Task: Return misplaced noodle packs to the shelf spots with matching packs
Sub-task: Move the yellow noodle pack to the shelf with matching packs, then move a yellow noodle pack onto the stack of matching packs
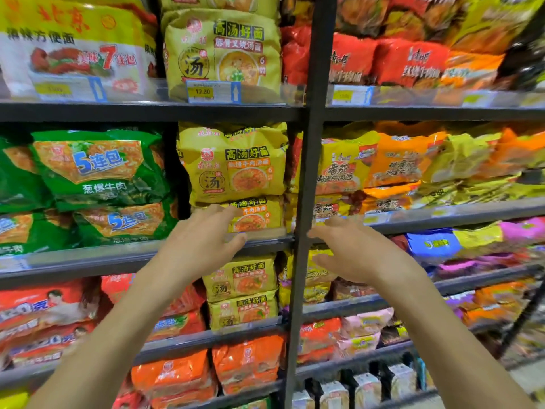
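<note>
Left hand [203, 243] and right hand [351, 252] spread, empty; yellow noodle multipack [256, 215] just beyond left fingertips [233, 212], likely light, crinkly, slippery, crushable: best gripped by both short ends.

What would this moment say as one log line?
left hand: open, empty | right hand: open, empty | reaching toward: yellow plastic noodle packs

I count two hands [203, 246]; two yellow packs [236, 163] stacked on the middle shelf [88, 261]; two green packs [97, 166] beside them.
</note>
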{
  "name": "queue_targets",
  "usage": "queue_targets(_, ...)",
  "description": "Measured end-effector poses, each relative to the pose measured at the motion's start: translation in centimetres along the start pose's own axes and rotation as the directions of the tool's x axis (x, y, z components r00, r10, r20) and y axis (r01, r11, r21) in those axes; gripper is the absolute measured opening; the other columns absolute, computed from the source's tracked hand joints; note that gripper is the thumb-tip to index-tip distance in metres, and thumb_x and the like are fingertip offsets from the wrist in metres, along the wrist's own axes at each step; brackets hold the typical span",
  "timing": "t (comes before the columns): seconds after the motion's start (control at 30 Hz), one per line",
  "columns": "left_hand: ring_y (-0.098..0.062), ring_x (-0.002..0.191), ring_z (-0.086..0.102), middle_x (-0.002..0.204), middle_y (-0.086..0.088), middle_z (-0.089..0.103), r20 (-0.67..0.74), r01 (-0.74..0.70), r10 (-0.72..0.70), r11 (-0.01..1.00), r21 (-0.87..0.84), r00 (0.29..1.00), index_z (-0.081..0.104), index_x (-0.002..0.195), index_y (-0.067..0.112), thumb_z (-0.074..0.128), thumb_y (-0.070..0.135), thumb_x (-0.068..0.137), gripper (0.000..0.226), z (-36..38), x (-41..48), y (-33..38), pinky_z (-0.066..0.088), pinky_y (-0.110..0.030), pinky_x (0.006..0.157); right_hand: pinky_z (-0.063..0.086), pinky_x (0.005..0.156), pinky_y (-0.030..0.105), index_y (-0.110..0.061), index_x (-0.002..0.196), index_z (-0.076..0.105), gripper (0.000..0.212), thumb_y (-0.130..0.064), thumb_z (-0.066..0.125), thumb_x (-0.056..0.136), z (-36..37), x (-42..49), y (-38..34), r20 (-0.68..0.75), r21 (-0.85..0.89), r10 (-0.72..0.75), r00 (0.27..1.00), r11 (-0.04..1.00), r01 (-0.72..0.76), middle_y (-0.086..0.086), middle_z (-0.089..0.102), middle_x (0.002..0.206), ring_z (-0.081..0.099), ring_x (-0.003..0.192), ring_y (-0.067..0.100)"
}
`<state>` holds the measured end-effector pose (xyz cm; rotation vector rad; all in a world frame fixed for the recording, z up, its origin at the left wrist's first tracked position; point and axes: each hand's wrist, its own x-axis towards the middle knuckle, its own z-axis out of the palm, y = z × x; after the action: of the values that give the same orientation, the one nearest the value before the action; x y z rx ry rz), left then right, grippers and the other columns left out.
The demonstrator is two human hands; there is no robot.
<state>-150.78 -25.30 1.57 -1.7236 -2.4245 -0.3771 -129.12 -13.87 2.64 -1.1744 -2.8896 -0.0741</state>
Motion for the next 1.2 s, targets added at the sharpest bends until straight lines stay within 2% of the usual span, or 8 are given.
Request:
queue_targets(0.23,-0.030,0.138,0.042,0.148,-0.002,0.047,0.033,-0.034,0.027,0.973,0.229,0.999,0.041,0.145,0.031,0.043,0.056,0.100,0.052,0.3,-3.3,8.2,0.042,-0.053,0.106,0.036,0.104,0.051,-0.029,0.148,0.039,0.050,-0.037,0.048,0.099,0.7,-7.1,4.6,-0.048,-0.052,0.049,0.998,0.997,-0.051,0.010,0.036,0.151,0.028,0.141,0.034)
queue_targets(0.3,-0.030,0.139,0.040,0.149,-0.003,0.045,0.042,-0.043,0.034,0.965,0.258,0.999,0.040,0.146,0.031,0.042,0.056,0.101,0.052,0.5,-4.3,10.5,0.039,-0.053,0.107,0.037,0.103,0.049,-0.026,0.148,0.039,0.050,-0.036,0.049,0.099,0.9,-9.2,5.7,-0.046,-0.053,0.060,0.997,0.997,-0.062,0.011,0.039,0.149,0.033,0.137,0.034)
queue_targets(0.47,-0.031,0.140,0.040,0.148,-0.002,0.048,0.079,-0.097,0.078,0.956,0.277,0.994,0.037,0.150,0.032,0.043,0.058,0.100,0.057,0.3,-6.3,16.2,0.040,-0.053,0.107,0.040,0.097,0.046,-0.023,0.143,0.044,0.046,-0.036,0.050,0.099,1.2,-14.6,8.6,-0.051,-0.067,0.105,0.993,0.992,-0.108,0.012,0.045,0.138,0.039,0.131,0.034)
queue_targets(0.57,-0.030,0.139,0.041,0.149,-0.002,0.047,0.107,-0.133,0.106,0.945,0.299,0.989,0.031,0.154,0.031,0.041,0.058,0.101,0.061,-0.2,-7.1,19.7,0.040,-0.052,0.107,0.038,0.100,0.048,-0.024,0.143,0.044,0.044,-0.032,0.050,0.100,1.2,-17.2,10.5,-0.053,-0.072,0.145,0.988,0.986,-0.148,0.012,0.043,0.141,0.037,0.133,0.035)
queue_targets(0.73,-0.028,0.136,0.044,0.149,-0.001,0.047,0.120,-0.179,0.149,0.935,0.306,0.982,0.034,0.151,0.031,0.041,0.060,0.100,0.059,-0.7,-7.2,23.9,0.044,-0.047,0.104,0.037,0.102,0.049,-0.024,0.139,0.047,0.041,-0.033,0.050,0.099,0.8,-19.9,13.5,-0.059,-0.081,0.177,0.983,0.980,-0.181,0.008,0.051,0.136,0.041,0.128,0.033)
queue_targets(0.83,-0.028,0.136,0.043,0.148,-0.002,0.047,0.136,-0.197,0.161,0.925,0.324,0.978,0.035,0.150,0.031,0.041,0.060,0.100,0.058,-0.4,-6.3,25.9,0.042,-0.047,0.103,0.038,0.102,0.047,-0.026,0.138,0.050,0.040,-0.034,0.051,0.099,0.3,-20.7,15.6,-0.060,-0.089,0.201,0.978,0.975,-0.205,0.007,0.055,0.134,0.043,0.128,0.032)
queue_targets(1.0,-0.029,0.138,0.042,0.149,-0.002,0.047,0.130,-0.227,0.194,0.919,0.321,0.972,0.028,0.154,0.033,0.040,0.062,0.100,0.063,0.2,-3.5,29.0,0.042,-0.046,0.105,0.037,0.103,0.046,-0.025,0.144,0.044,0.044,-0.033,0.049,0.101,-0.7,-20.4,19.4,-0.060,-0.127,0.247,0.967,0.959,-0.253,0.008,0.049,0.142,0.038,0.133,0.033)
queue_targets(1.2,-0.027,0.133,0.046,0.143,-0.002,0.050,0.130,-0.256,0.226,0.915,0.312,0.966,0.035,0.149,0.035,0.041,0.063,0.099,0.058,0.4,1.5,32.9,0.045,-0.044,0.100,0.039,0.099,0.044,-0.025,0.143,0.044,0.045,-0.032,0.050,0.099,-2.3,-18.8,25.0,-0.104,-0.142,0.272,0.957,0.948,-0.285,0.009,0.048,0.141,0.040,0.131,0.031)
